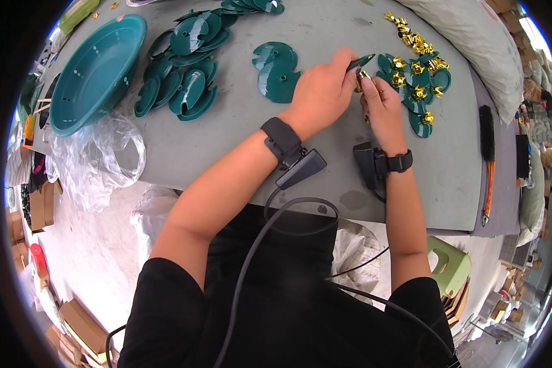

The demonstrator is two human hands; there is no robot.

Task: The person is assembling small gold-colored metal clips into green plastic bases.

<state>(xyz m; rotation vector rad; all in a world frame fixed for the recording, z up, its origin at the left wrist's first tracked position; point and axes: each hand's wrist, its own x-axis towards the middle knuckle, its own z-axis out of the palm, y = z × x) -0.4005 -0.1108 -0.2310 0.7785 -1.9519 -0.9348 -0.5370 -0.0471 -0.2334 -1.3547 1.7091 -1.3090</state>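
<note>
The left hand (320, 92) is curled, pinching a shiny green piece (363, 61) by its edge, and the right hand (383, 113), nearly closed, pinches a small gold piece (362, 76) just beside it. The green piece looks light, stiff and slippery, so its edge seems best to hold; the gold piece might bend. Gold-topped green pieces (419, 81) lie right of the right hand, plain green pieces (279, 89) left of the left hand, with no writing I can read

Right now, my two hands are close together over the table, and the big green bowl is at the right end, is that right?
Not quite: the head view shows the big green bowl at the left end of the table. Your left hand and right hand are close together.
</note>
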